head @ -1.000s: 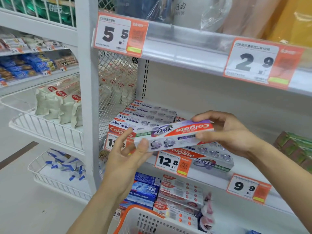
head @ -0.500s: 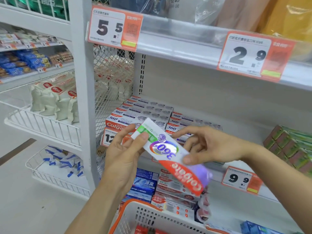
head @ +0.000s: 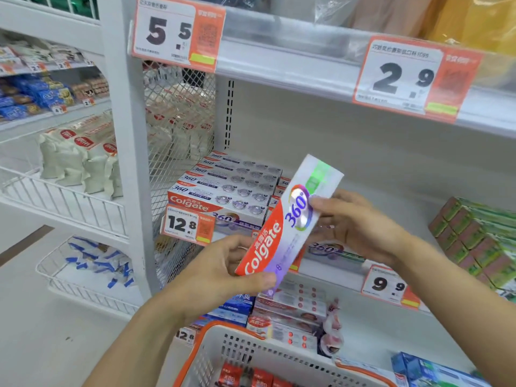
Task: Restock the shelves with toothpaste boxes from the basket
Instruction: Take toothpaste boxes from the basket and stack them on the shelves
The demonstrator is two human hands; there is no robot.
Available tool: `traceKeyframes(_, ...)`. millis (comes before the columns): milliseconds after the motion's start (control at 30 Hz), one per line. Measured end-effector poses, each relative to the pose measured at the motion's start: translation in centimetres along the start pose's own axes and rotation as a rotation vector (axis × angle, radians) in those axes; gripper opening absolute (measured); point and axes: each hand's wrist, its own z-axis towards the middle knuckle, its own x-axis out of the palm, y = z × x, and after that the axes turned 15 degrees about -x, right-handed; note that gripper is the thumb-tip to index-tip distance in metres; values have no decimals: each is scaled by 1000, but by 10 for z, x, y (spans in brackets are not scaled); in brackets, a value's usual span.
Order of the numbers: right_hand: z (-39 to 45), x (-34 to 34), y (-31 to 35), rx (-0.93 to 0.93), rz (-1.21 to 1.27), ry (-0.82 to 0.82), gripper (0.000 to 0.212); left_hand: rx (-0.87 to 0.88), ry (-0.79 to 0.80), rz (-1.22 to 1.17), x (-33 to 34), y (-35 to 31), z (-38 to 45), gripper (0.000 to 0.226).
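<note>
Two hands on one toothpaste box (head: 287,219), tilted, red end low. Your left hand (head: 220,270) pinches that low end, thumb on top; your right hand (head: 354,227) curls fingers around the middle. Box hangs before the shelf (head: 329,272), over the stacked boxes (head: 223,191), above the basket (head: 251,356).

My left hand (head: 223,272) grips red end of toothpaste box (head: 290,216), tilted upright; my right hand (head: 360,227) holds its middle, grip partly hidden. Stacked boxes (head: 223,188) on shelf (head: 335,275) behind; basket (head: 223,350) below.
</note>
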Motion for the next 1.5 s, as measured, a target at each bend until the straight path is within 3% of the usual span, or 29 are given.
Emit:
traceKeyframes(100, 1, -30, 12, -94, -5, -27, 76, 62, -32, 24, 2, -3, 1, 53)
traceKeyframes(167, 1, -51, 22, -146, -199, 67, 83, 127, -103, -2, 6, -6, 2, 51)
traceKeyframes(233, -3, -63, 28, -71, -438, 298, 75, 215, -218, -69, 10, -10, 5, 52)
traceKeyframes(300, -8, -68, 28, -17, -526, 430, 52, 268, -324, -152, 16, -15, 9, 53)
traceKeyframes(400, -11, -73, 31, -152, -464, 244, 32, 316, -369, -190, 24, -28, 17, 54)
traceKeyframes(433, -10, -76, 33, -184, -429, 218, 37, 328, -374, -188, 26, -33, 21, 55)
traceKeyframes(567, -15, -74, 30, -102, -494, 388, 74, 396, -379, -281, 41, -70, 38, 52)
traceKeyframes(667, -13, -75, 35, -181, -569, 297, 61, 463, -318, -366, 47, -99, 54, 51)
traceKeyframes(733, -3, -91, 43, -229, -667, 175, 60, 471, -394, -191, 41, -109, 72, 50)
traceKeyframes(800, 16, -110, 48, -235, -888, 92, 56, 399, -557, 162, 28, -108, 96, 60)
traceKeyframes(900, 53, -132, 34, -155, -1216, 115, 59, 240, -656, 710, 4, -99, 129, 79)
traceKeyframes(1000, 84, -141, 7, -16, -1339, 210, 45, 49, -612, 1097, -13, -94, 152, 68)
traceKeyframes(1067, 98, -140, -8, 44, -1348, 283, 39, -4, -559, 1197, -16, -92, 158, 62)
traceKeyframes(1200, 119, -132, -13, 79, -1379, 372, 54, -34, -535, 1248, -14, -89, 160, 57)
traceKeyframes(1333, 131, -131, -10, 103, -1482, 361, 48, -46, -533, 1268, -15, -88, 160, 59)
traceKeyframes(1500, 135, -133, -20, 218, -1273, 413, 60, -70, -539, 1259, -15, -86, 162, 61)
